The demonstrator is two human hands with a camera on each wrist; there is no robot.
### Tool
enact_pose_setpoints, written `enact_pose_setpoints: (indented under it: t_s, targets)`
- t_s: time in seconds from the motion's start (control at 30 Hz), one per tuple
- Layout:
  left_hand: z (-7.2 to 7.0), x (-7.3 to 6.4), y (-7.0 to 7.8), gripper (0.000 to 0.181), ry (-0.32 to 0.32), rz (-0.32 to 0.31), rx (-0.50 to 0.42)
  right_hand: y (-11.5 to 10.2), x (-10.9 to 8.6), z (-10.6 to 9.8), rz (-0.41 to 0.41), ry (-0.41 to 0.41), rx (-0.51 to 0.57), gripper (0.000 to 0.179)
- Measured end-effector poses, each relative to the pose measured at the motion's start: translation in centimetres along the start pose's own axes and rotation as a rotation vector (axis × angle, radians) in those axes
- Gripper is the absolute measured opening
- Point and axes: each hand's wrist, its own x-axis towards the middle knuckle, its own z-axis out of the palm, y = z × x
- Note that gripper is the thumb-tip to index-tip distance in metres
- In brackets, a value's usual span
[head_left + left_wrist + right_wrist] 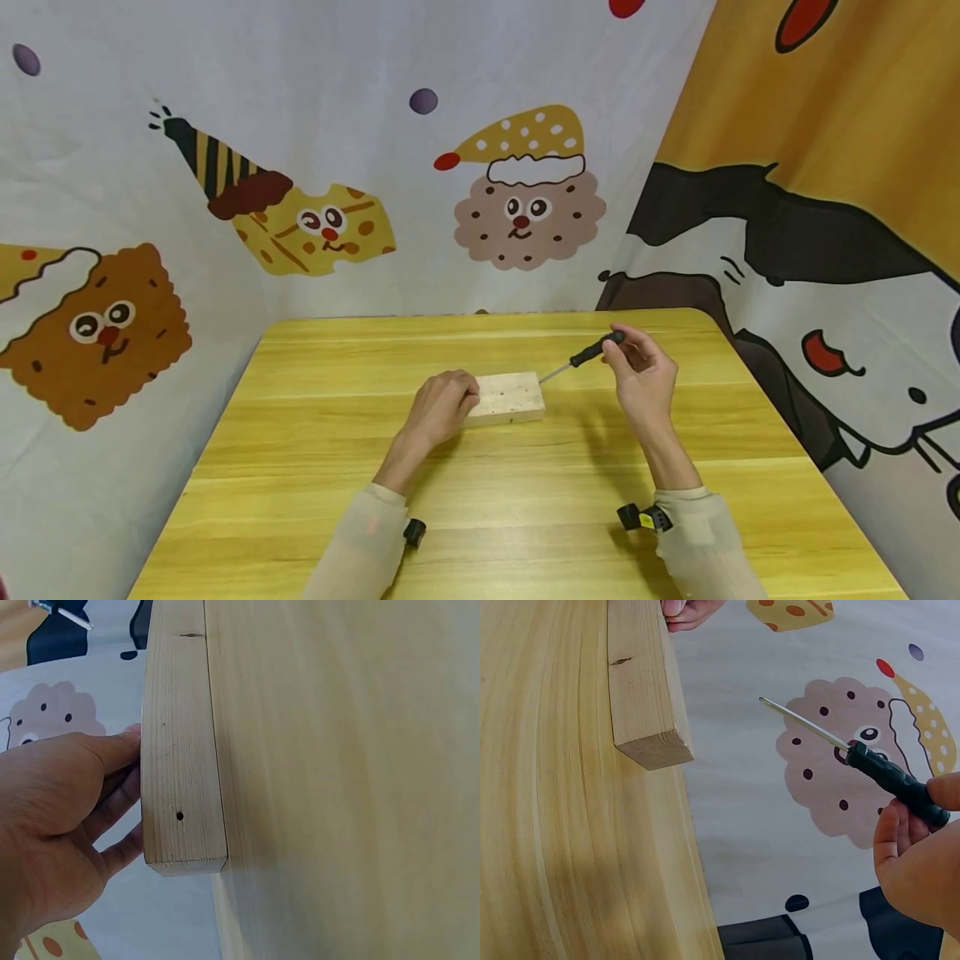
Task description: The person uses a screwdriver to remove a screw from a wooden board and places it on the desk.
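Note:
A pale wooden block (pixel 510 398) with small holes in it lies flat on the table. My left hand (pixel 441 407) holds its left end from above, the fingers bent. In the left wrist view, thumb and fingertips (pixel 132 736) meet the block's upper side; one round hole shows in its side face. My right hand (pixel 647 379) pinches the black handle of a screwdriver (pixel 889 776) near its butt end. The metal shaft slants down and left, its tip standing above the block's right end in the right wrist view.
A yellow wood-grain table (pixel 510 517) fills the lower part of the head view. Behind it hangs a white curtain (pixel 420 292) printed with cartoon biscuits and cheese. Each wrist bears a small black camera, such as the one on the right wrist (pixel 645 517).

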Motion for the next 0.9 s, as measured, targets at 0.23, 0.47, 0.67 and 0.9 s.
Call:
enact_pose_setpoints:
  t_s: [0.23,0.47,0.67,0.9]
  targets:
    - [0.10,-0.05,0.21,0.006,0.004,0.018,0.035,0.08,-0.07,-0.19,0.005,0.004,0.012,0.029]
    - [0.01,-0.08,0.40,0.010,0.010,0.025,0.064,-0.01,0.00,-0.30,0.007,0.008,0.012,0.028]
    - [-0.10,0.11,0.34,0.013,0.005,-0.003,0.026,0.06,0.07,-0.48,0.010,0.006,0.012,0.028]
    - [-0.38,0.01,0.16,0.009,0.002,-0.040,-0.067,0.07,0.02,-0.78,0.015,0.008,0.014,0.029]
